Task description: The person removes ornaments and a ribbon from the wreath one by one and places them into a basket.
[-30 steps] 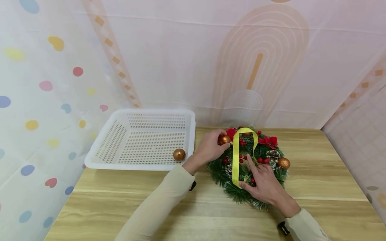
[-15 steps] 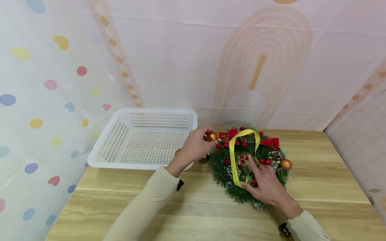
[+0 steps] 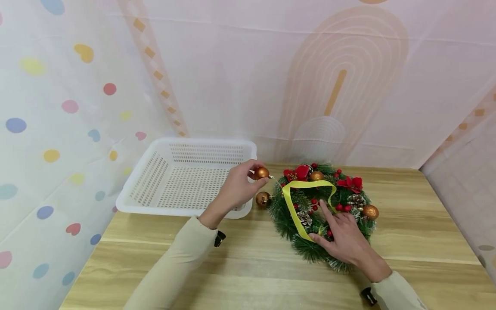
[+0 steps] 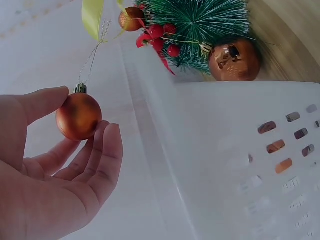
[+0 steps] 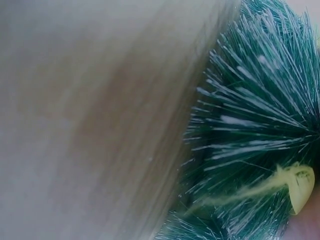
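My left hand pinches a matte copper Christmas bauble between thumb and fingers, over the basket's right end. In the left wrist view a thin string runs from the bauble's cap up to a yellow ribbon. That ribbon lies looped across a green Christmas wreath with red flowers, berries and pine cones. My right hand rests on the wreath, index finger straight, thumb at the ribbon's lower end. A glossy copper bauble sits at the wreath's left edge, a glittery one at its right.
A white perforated plastic basket stands left of the wreath, at the back of the wooden table. My left hand hides part of its right end. A patterned curtain hangs close behind.
My left hand has drawn the bauble leftward from the wreath, and the ribbon's upper left part has shifted with it. The glossy bauble has come into sight. My right hand stays put.
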Motion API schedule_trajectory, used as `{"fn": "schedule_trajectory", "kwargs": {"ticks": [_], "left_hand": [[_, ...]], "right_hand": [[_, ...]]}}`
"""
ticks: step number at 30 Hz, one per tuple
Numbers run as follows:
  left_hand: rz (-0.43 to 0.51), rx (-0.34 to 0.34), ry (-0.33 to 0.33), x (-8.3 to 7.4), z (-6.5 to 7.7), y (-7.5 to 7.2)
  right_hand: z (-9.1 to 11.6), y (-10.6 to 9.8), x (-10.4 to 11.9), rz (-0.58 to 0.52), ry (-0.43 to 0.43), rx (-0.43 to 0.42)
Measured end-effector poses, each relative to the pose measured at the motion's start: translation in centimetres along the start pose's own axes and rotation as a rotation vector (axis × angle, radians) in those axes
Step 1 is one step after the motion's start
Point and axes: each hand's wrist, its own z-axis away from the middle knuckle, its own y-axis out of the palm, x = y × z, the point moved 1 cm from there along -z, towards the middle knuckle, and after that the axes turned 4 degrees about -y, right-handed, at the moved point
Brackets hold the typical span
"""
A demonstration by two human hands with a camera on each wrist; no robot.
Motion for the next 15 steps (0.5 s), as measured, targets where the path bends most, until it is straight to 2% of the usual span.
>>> {"fn": "schedule_trajectory", "kwargs": {"ticks": [4, 9, 15], "left_hand": [[0.000, 0.021, 0.001, -0.2, -0.1, 0.1], [-0.027, 0.060, 0.038, -0.5, -0.2, 0.4], [-0.011, -0.026, 0.064, -1.2, -0.6, -0.3]], "right_hand": [[0.1, 0.0, -0.1, 0.000, -0.004, -0.007], [0.0, 0.0, -0.1, -0.007, -0.013, -0.007], [-0.1, 0.0, -0.2, -0.006, -0.034, -0.027]]}}
